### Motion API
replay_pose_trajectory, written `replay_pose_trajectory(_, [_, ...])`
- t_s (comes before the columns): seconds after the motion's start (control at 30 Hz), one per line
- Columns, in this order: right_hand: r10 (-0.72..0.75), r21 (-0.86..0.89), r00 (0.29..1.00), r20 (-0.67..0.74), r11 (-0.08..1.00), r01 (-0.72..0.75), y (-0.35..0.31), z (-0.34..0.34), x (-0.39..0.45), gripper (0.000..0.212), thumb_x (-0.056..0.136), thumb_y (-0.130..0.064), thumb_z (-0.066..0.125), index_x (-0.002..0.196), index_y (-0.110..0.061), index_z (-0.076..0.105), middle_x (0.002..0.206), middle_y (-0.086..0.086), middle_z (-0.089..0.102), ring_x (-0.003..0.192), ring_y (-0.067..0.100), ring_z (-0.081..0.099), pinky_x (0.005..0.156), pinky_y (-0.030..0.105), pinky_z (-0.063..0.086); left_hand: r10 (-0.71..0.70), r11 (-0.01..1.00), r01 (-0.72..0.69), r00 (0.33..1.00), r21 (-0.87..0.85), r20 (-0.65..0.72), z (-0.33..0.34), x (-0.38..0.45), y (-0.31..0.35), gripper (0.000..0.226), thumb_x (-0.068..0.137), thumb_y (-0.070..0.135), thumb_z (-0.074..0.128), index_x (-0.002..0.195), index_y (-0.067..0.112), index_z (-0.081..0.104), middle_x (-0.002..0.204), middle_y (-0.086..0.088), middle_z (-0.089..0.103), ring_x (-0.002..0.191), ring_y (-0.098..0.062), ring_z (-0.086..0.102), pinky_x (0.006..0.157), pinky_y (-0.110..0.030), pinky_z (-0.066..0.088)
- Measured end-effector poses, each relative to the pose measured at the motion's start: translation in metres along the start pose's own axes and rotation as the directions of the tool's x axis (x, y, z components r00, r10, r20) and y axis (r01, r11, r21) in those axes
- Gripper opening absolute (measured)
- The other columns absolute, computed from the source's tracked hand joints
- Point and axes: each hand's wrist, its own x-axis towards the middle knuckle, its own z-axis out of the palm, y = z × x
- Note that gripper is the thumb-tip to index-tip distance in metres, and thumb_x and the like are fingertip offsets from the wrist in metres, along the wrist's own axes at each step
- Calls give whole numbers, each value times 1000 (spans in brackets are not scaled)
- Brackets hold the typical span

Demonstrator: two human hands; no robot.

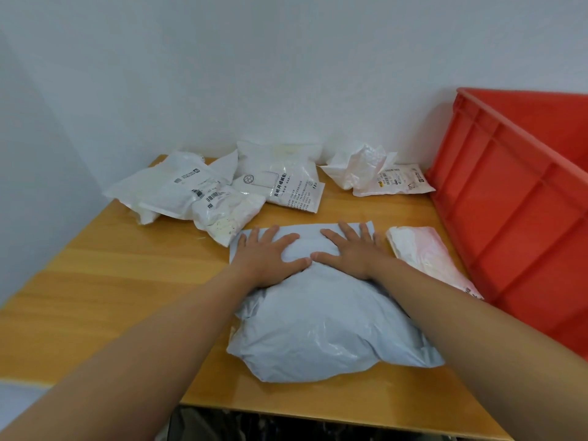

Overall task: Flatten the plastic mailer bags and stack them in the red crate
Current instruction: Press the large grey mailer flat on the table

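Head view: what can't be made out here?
- Red crate: its inside, cut off by the right edge.
- Grey mailer bag: far part covered by both hands.
- Pink-white bag: label cut by the right forearm.
- White bags: print too small.

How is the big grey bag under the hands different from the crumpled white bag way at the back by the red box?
The large grey plastic mailer bag lies near the table's front edge; the crumpled white plastic bag sits at the back, near the wall. The grey one is much bigger. The left hand and right hand press flat on the grey one, while nothing touches the white one. The grey one's far end lies flat; the white one stands up scrunched. Both are plastic and rest on the wooden table.
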Motion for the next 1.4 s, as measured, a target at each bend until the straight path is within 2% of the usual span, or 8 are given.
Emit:
replay_pose_trajectory(0.4, [-5,-14,1000,-15,1000,5,2,3,2,89,75,-93,24,152,-54,1,166,-7,-14,150,35,-20,117,60,-11,19,1000,-19,999,-16,-27,1,-1,-1,81,79,87,31,151,52,15,166,3,4,151,-33,0,120,-57,1])
replay_pose_trajectory(0.5, [-32,-120,995,-91,993,21,-1,2,-3,90,75,-93,18,154,-51,2,166,-6,-16,149,31,-25,116,60,-17,56,998,-57,987,0,-150,5,-8,-1,85,77,88,26,151,49,20,165,0,8,151,-31,6,121,-53,7])
replay_pose_trajectory(0.6, [-103,-159,986,-134,984,81,-6,0,-9,84,81,-87,18,155,-49,0,166,-6,-13,152,28,-17,120,56,-9,241,970,-226,918,83,-315,2,-14,2,79,80,78,19,148,41,37,160,-3,29,145,-30,28,116,-49,25])
replay_pose_trajectory(0.73, [-110,-47,992,-58,993,108,-7,-2,-10,76,89,-80,25,155,-48,3,167,-3,-1,153,32,0,122,52,8,324,946,-325,934,21,-148,-7,-27,7,76,82,74,14,145,42,42,159,3,31,146,-23,27,118,-43,24])
replay_pose_trajectory(0.93, [-81,-10,996,-28,997,81,-8,-4,-8,76,88,-81,27,155,-49,9,167,-4,1,153,32,-2,121,54,7,124,980,-107,988,-167,95,-18,-68,17,59,96,68,21,150,46,29,166,8,6,152,-24,-4,122,-50,-4])
replay_pose_trajectory(1.13, [24,-32,984,-174,999,-30,-13,-19,-12,75,93,-74,31,156,-36,17,166,3,13,151,31,15,116,50,25,77,984,-56,990,-168,118,-24,-79,23,72,90,77,23,154,43,18,166,4,-1,152,-28,-9,122,-49,-5])
replay_pose_trajectory(1.23, [-13,68,971,-240,997,30,-19,-22,-22,71,96,-68,34,155,-31,22,162,3,25,146,29,27,112,50,33,81,988,-66,991,-139,107,-17,-75,25,75,90,77,26,155,42,13,166,2,-7,151,-30,-13,122,-47,-6])
replay_pose_trajectory(1.4, [-102,189,994,-38,976,107,-25,-16,-52,82,87,-81,30,157,-40,12,167,-6,5,153,27,3,122,55,8,111,991,-109,994,-81,12,2,-64,14,87,81,86,18,155,42,6,165,2,-12,150,-31,-17,122,-48,-7])
